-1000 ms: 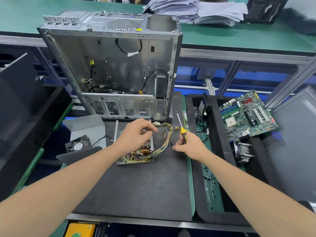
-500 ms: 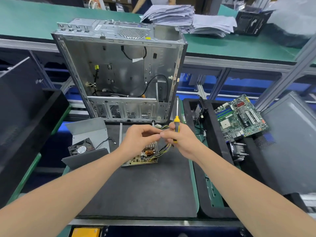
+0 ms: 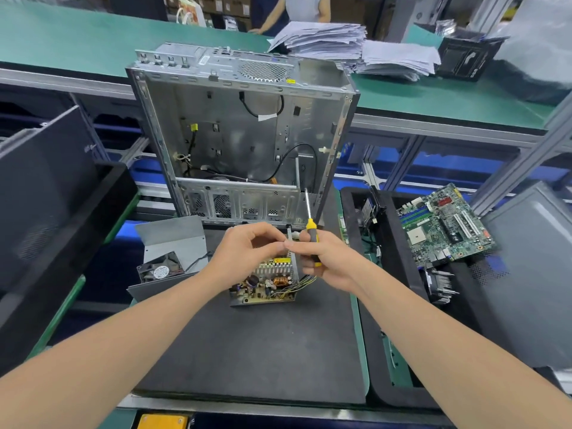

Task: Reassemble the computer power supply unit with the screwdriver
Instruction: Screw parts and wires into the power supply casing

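The power supply's circuit board point(image 3: 266, 283), with coils, a heatsink and a yellow-black wire bundle, lies in its open metal base on the black mat point(image 3: 263, 342). My right hand point(image 3: 331, 261) is closed around the yellow-and-black screwdriver point(image 3: 312, 239), whose shaft points up and away. Just above the board, my left hand point(image 3: 247, 252) pinches its fingertips against my right thumb and forefinger. Anything held between them is too small to see. The grey metal cover point(image 3: 173, 236) and the black fan point(image 3: 159, 269) lie to the left.
An open computer case point(image 3: 241, 134) stands upright just behind the mat. A black tray on the right holds a green motherboard point(image 3: 442, 224) and a heatsink point(image 3: 439, 286). Black panels lean at far left. Paper stacks point(image 3: 340, 41) lie on the green bench behind, where a person stands.
My right hand rose from the mat with the screwdriver and moved left. My left hand lifted off the board, and the fingertips of both hands now meet above it.
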`<state>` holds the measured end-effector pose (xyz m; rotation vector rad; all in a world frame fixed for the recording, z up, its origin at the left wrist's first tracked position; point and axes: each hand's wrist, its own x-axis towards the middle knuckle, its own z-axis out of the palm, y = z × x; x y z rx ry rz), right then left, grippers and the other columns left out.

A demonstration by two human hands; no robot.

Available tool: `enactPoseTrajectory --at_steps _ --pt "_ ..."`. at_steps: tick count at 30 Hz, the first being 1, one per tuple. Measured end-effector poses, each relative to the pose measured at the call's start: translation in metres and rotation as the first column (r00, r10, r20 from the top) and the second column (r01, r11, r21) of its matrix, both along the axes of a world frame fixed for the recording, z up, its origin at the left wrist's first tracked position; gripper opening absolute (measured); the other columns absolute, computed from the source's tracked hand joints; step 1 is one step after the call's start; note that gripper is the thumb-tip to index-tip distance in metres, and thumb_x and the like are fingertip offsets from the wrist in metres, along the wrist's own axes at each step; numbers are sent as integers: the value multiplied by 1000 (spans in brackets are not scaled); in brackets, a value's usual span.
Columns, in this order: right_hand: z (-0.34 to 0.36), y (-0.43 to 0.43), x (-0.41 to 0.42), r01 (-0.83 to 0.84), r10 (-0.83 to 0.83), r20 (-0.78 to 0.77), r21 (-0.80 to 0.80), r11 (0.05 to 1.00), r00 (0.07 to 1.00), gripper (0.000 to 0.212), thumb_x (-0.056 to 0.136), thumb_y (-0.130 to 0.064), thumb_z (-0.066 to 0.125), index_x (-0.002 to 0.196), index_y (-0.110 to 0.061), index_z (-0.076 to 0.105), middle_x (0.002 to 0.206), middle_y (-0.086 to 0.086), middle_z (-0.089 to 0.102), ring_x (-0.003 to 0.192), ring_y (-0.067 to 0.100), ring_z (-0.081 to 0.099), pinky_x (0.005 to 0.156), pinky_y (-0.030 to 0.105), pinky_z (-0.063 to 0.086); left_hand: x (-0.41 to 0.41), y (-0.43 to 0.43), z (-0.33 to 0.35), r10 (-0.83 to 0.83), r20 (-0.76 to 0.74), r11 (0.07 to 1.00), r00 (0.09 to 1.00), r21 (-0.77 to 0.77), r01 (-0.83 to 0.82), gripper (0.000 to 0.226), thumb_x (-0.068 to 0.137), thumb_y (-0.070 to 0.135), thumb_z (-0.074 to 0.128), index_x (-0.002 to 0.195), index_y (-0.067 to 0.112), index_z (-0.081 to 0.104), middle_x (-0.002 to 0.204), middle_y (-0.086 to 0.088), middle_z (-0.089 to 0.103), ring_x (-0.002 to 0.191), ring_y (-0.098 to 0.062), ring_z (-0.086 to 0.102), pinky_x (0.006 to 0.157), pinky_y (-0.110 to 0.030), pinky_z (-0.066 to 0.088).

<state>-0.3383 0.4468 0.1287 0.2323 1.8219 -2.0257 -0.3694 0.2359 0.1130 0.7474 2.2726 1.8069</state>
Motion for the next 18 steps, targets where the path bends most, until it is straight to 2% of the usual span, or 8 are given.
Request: enactPoseTrajectory --at_steps 2,4,6,7,9,11,15,18 --pt "1 -1 2 -59 63 -43 94 994 997 40 90 -44 82 78 -25 48 64 -6 32 56 15 25 48 25 25 -5 -4 -1 -11 38 1000 999 -15 12 10 87 36 78 95 31 77 94 4 79 91 -15 76 83 -32 61" --pt "2 -2 3 -103 118 -84 163 981 989 36 100 -61 61 88 -27 56 65 -5 30 54 14 22 49 28 19 -11 -9 -4 38 61 999 997 -17 -37 10 86 34 81 94 29 77 93 2 80 91 -18 77 85 -40 62" --pt "2 -2 4 -106 146 -133 267 958 980 40 109 -57 42 93 -25 59 63 -4 34 51 13 25 50 28 20 -17 -15 -6 104 77 995 992 6 -104 11 86 26 84 94 23 77 92 -1 80 90 -20 78 87 -42 62" --pt "2 -1 4 -100 171 -175 354 930 970 39 111 -52 38 96 -24 62 62 -4 36 51 13 28 50 27 22 -20 -18 -6 125 81 992 989 18 -127 11 86 23 84 94 21 77 92 -2 80 89 -21 78 87 -40 62" --pt "2 2 5 -82 239 -248 513 855 939 35 111 -49 40 99 -30 67 60 -5 39 55 14 34 54 28 29 -24 -22 -7 138 81 989 987 32 -141 10 87 19 83 94 19 76 90 -3 80 87 -22 78 84 -35 63" --pt "1 7 6 -68 288 -282 596 800 915 33 108 -52 42 101 -35 70 60 -5 44 59 15 40 61 31 35 -26 -25 -7 133 80 990 988 38 -137 10 88 14 81 95 17 76 89 -4 80 87 -22 79 82 -29 63" --pt "2 11 6 -33 322 -314 668 743 893 29 106 -48 45 92 -47 71 62 -17 58 60 7 46 67 35 40 -29 -28 -6 135 34 991 990 -29 -134 12 87 11 81 95 17 76 87 0 80 85 -17 78 80 -24 62" --pt "2 13 4 -13 318 -314 694 720 894 28 107 -44 47 95 -41 72 61 -15 57 60 10 46 66 36 39 -30 -28 -5 111 3 992 994 -64 -111 11 86 17 83 94 19 76 88 2 80 85 -16 78 78 -22 61"
